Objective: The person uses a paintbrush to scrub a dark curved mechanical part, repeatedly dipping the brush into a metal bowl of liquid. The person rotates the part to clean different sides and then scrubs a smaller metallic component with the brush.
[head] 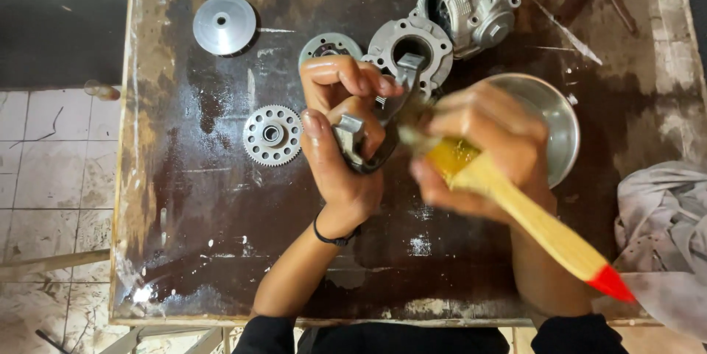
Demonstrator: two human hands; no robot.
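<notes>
Stained dark wooden tabletop (221,199) carries a toothed grey metal gear (272,135) and a shiny steel bowl (563,122). Above it, the left hand (340,133) grips a grey forked metal part (379,129). Just beside it, the right hand (486,151) is closed around a wooden-handled brush with a red tip (537,225), its bristles touching that part.

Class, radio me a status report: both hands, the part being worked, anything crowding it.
Left hand gripping grey metal bracket part. Right hand holding yellow wooden-handled brush, red-tipped, blurred. Round metal bowl and toothed steel gear close by.

Even overhead light, wet glare, motion-blurred right hand (479,151)
</notes>
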